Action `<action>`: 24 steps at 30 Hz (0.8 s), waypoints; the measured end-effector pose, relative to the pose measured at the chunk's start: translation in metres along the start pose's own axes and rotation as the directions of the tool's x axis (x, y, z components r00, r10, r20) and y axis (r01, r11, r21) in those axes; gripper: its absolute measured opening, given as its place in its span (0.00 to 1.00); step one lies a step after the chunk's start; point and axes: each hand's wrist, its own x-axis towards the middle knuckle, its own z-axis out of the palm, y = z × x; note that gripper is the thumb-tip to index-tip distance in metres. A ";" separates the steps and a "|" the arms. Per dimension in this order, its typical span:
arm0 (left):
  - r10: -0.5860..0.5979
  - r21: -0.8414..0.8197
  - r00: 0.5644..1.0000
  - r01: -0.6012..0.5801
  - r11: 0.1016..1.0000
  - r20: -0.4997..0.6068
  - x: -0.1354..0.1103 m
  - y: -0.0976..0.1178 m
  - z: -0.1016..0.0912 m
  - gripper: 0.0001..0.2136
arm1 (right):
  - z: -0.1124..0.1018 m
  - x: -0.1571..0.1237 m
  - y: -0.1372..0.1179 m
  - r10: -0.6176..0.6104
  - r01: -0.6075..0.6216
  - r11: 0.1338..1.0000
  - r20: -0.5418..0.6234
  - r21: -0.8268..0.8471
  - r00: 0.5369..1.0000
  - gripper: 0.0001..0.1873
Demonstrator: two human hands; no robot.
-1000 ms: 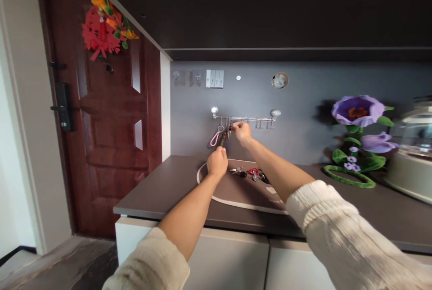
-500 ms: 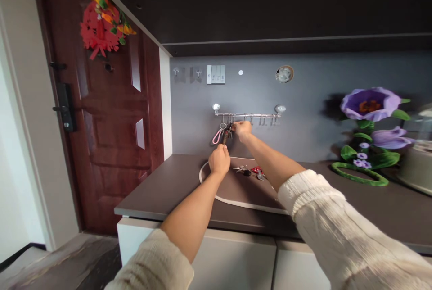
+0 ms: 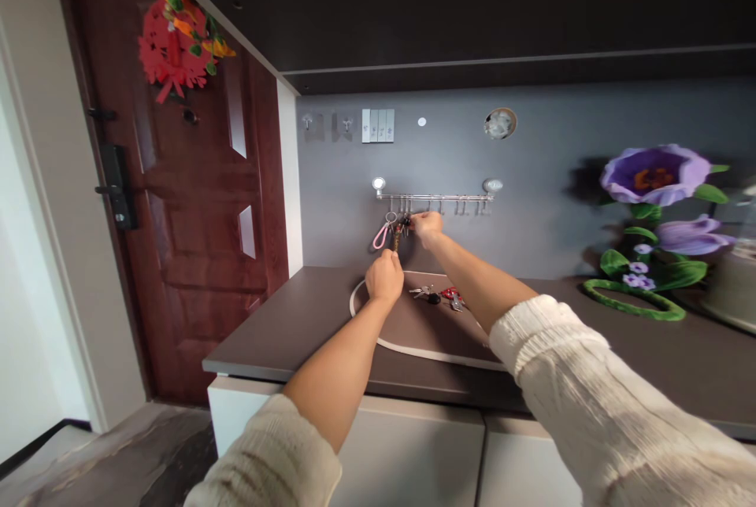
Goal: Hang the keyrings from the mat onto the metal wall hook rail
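A chrome hook rail [image 3: 449, 197] is fixed to the grey wall above the counter. A pink key loop [image 3: 379, 236] hangs from a hook at its left end. Beside it a dark key bunch with a brown strap [image 3: 398, 235] hangs at the rail. My right hand [image 3: 426, 227] pinches the top of that bunch at the hooks. Just below, my left hand [image 3: 385, 279] is closed on the strap's lower end. Two more key sets, one dark [image 3: 425, 294] and one red [image 3: 452, 298], lie on a brown mat [image 3: 413, 330] on the counter.
A dark red door [image 3: 189, 176] with a red ornament stands at the left. A purple flower decoration [image 3: 653, 231] sits on the counter [image 3: 283, 326] at the right, with a pot partly seen at the right edge. A dark cabinet hangs overhead. Switches [image 3: 377, 126] are on the wall.
The view has tilted slightly down and shifted. Both hands stay on the key bunch at the rail; the left hand has risen a little closer to it.
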 end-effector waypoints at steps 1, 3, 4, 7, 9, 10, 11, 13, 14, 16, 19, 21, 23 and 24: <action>0.004 0.000 1.000 -0.004 1.000 -0.002 0.000 0.000 0.000 0.16 | -0.001 -0.001 0.000 0.020 -0.020 1.000 -0.007 0.002 1.000 0.07; 0.015 -0.005 1.000 -0.015 1.000 -0.004 0.000 0.000 0.001 0.17 | -0.004 -0.004 -0.002 0.070 -0.069 0.998 -0.023 0.009 0.997 0.06; 0.021 -0.010 1.000 -0.021 1.000 -0.003 -0.001 0.000 0.002 0.16 | -0.005 -0.005 -0.003 0.086 -0.085 0.996 -0.025 0.013 0.996 0.06; 0.021 -0.029 1.000 -0.020 0.999 0.008 -0.003 0.000 0.004 0.16 | -0.011 -0.013 -0.007 0.126 -0.125 0.992 -0.021 0.030 0.992 0.06; 0.012 -0.043 1.000 -0.011 0.999 0.025 -0.003 0.000 0.004 0.15 | -0.017 -0.019 -0.011 0.155 -0.154 0.986 -0.010 0.060 0.988 0.07; 0.009 -0.050 0.999 -0.007 0.999 0.036 -0.001 0.001 0.004 0.15 | -0.021 -0.022 -0.013 0.164 -0.163 0.983 0.000 0.079 0.987 0.07; 0.005 -0.054 0.999 -0.002 0.999 0.051 0.001 0.002 0.003 0.15 | -0.025 -0.026 -0.014 0.166 -0.166 0.981 0.014 0.099 0.986 0.07; -0.002 -0.061 0.996 0.007 0.998 0.085 0.008 0.003 0.000 0.14 | -0.033 -0.034 -0.016 0.149 -0.154 0.979 0.051 0.131 0.988 0.07; -0.009 -0.062 0.994 0.016 0.998 0.108 0.013 0.004 -0.002 0.14 | -0.037 -0.039 -0.017 0.137 -0.146 0.979 0.071 0.143 0.988 0.07; -0.002 -0.078 0.988 0.014 0.997 0.157 0.023 0.005 -0.006 0.12 | -0.046 -0.048 -0.016 0.117 -0.132 0.978 0.101 0.159 0.988 0.07; 0.033 -0.139 0.981 -0.006 0.990 0.189 0.033 0.006 -0.009 0.09 | -0.058 -0.063 -0.010 0.096 -0.119 0.978 0.137 0.170 0.986 0.07; 0.040 -0.176 0.976 -0.002 0.984 0.214 0.032 0.007 -0.006 0.08 | -0.066 -0.073 -0.003 0.075 -0.102 0.982 0.165 0.159 0.983 0.07; 0.064 -0.202 0.968 -0.014 0.979 0.242 0.027 0.007 0.001 0.07 | -0.073 -0.081 0.005 0.049 -0.072 0.991 0.191 0.113 0.980 0.07; 0.087 -0.212 0.963 -0.033 0.977 0.254 0.023 0.007 0.006 0.06 | -0.076 -0.086 0.009 0.035 -0.052 0.995 0.206 0.080 0.978 0.07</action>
